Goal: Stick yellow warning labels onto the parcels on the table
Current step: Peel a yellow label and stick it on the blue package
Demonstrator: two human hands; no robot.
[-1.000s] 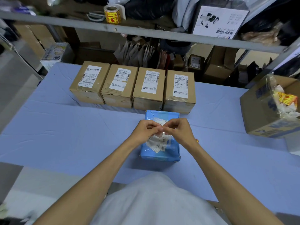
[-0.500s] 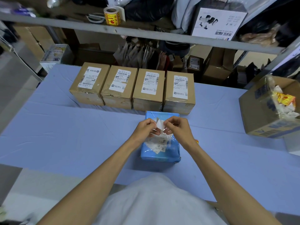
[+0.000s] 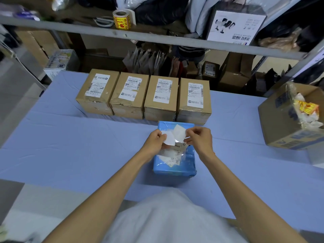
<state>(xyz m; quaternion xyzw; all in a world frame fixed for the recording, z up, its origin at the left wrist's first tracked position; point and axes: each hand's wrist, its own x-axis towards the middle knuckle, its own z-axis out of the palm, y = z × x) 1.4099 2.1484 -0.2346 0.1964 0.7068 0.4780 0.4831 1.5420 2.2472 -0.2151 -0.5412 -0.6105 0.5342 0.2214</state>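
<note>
Label roll (image 3: 121, 19) (yellow, red print) sits on the shelf (image 3: 70, 26) at upper left, out of play. 4 brown parcels (image 3: 161, 95) stand side by side at the far edge of the bench (image 3: 70, 146). Each top carries a white shipping slip; no yellow label shows on any.

Change: 1 second ago both hands meet in 1 tight pinch over the blue parcel (image 3: 175, 165). Now they are apart, with 2 white squares split between them. Left hand (image 3: 155, 141): grip pinching the left sheet (image 3: 169, 138). Right hand (image 3: 199, 139): grip pinching the right sheet (image 3: 179, 132). Both sheets hang just above the parcel's far half and overlap at 1 corner. Judgement: the label is coming off its backing, so sticking comes next, and the blue parcel looks the likely target.

Hard to read: both sheets face the camera white, so I cannot tell label from liner. The pinch points are partly covered by paper. The open carton (image 3: 280, 123) at far right is cut by the frame edge and holds crumpled scraps, some yellow.
</note>
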